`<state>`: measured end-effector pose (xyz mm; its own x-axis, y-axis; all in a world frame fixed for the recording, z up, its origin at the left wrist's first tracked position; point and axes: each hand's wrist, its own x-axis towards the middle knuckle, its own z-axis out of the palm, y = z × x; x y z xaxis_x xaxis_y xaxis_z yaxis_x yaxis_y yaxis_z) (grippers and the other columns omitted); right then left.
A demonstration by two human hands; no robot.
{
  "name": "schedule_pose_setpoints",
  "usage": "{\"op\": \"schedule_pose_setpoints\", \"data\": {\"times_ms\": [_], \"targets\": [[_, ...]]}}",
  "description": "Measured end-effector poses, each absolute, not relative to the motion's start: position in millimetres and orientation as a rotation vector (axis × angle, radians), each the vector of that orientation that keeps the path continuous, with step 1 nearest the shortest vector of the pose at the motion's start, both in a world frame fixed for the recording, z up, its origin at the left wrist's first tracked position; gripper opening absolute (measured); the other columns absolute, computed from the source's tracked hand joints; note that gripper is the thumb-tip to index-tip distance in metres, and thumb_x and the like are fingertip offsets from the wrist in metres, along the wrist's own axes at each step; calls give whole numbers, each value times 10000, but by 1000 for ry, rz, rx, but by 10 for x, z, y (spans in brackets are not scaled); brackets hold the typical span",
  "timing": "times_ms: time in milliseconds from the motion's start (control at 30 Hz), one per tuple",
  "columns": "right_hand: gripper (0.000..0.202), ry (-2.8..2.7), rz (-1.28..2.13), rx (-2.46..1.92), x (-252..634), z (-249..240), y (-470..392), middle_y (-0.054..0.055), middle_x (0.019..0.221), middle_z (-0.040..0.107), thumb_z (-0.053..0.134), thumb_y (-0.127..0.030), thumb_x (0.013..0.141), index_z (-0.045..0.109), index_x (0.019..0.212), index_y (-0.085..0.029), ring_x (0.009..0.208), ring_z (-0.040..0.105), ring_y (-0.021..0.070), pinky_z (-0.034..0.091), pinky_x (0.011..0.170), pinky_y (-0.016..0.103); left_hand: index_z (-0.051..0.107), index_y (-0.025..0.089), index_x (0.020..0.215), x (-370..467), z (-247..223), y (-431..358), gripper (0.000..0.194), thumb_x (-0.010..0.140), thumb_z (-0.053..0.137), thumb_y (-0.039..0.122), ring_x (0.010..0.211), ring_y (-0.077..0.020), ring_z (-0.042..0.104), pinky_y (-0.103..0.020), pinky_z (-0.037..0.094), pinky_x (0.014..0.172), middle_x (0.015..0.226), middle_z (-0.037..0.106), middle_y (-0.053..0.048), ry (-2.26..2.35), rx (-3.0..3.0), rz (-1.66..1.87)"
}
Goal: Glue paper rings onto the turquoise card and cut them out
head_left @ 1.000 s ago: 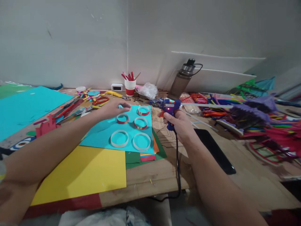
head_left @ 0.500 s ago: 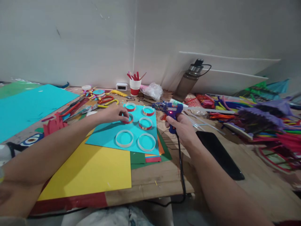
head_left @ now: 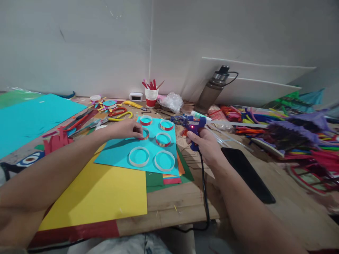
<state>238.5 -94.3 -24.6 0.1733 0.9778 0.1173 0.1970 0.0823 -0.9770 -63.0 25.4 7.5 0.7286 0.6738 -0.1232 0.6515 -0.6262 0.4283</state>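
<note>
Blue glue gun (head_left: 191,124) held level, red-banded ring (head_left: 144,134) flat on cyan sheet (head_left: 119,152)

Left hand (head_left: 124,128) flat, fingers extended, right hand (head_left: 206,144) fisted, both forearms outstretched

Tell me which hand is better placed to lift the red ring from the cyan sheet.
Left. The left hand already has fingertips on the red ring; the right hand is occupied gripping the blue glue gun, off the cyan sheet.

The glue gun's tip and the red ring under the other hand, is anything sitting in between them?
Yes. Between the glue gun in the right hand and the red ring touched by the left hand, two other red rings lie on the cyan paper.
</note>
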Motion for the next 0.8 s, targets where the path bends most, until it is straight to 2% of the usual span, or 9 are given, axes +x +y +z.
{"op": "schedule_pose_setpoints", "data": {"times_ms": [233, 467, 633, 800], "targets": [[343, -1217, 914, -1331, 2376, -200, -948, -27, 652, 559, 692, -518, 763, 576, 827, -202, 571, 485, 116, 353, 526, 268, 758, 197, 973, -529, 119, 211, 287, 885, 618, 432, 855, -189, 637, -280, 441, 750, 978, 728, -54, 968, 2607, 377], [319, -1242, 882, -1343, 2350, -155, -981, -29, 662, 558, 685, -488, 770, 580, 844, -196, 555, 461, 104, 335, 510, 257, 692, 203, 1189, -199, 116, 77, 364, 895, 648, 412, 1128, -236, 612, -313, 439, 936, 1229, 687, -82, 792, 2694, 291], [334, -1264, 842, -1352, 2368, -117, -982, -30, 653, 545, 686, -504, 761, 582, 838, -196, 564, 464, 111, 350, 516, 258, 668, 238, 1241, -58, 105, 107, 360, 907, 638, 368, 1142, -218, 615, -275, 439, 904, 1280, 677, -54, 724, 2672, 164], [329, -1314, 827, -1405, 2388, -27, -1018, -31, 659, 537, 680, -484, 759, 613, 902, -196, 549, 424, 110, 334, 497, 260, 689, 237, 1189, -56, -19, 164, 336, 901, 645, 405, 1074, -212, 637, -276, 443, 868, 1187, 710, -50, 679, 2643, 182]]}}
